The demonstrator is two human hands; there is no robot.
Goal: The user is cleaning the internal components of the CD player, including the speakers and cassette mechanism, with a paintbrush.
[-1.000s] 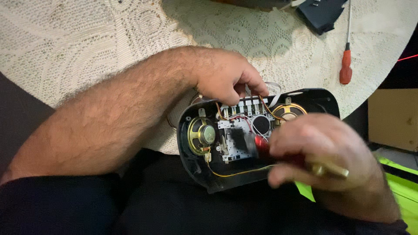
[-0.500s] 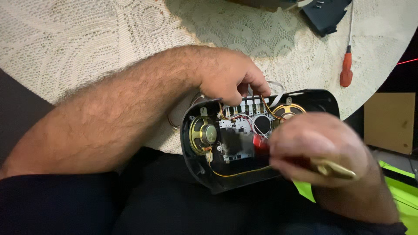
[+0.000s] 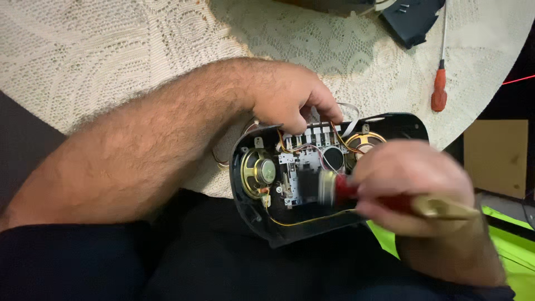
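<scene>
Head view shows a bench (image 3: 83,50) under a white lace cloth filling the upper frame, and at its lower edge, centre right, an opened black casing (image 3: 262,223) with two round speakers, wires and a small circuit board. Of the hands, the left hand (image 3: 287,95) reaches in from the left and pinches the casing's upper rim with curled fingers, while the right hand (image 3: 412,187), blurred at lower right, is closed around a red-and-brass tool (image 3: 390,200) whose tip sits over the board. A red-handled screwdriver (image 3: 439,89) lies well apart at upper right.
</scene>
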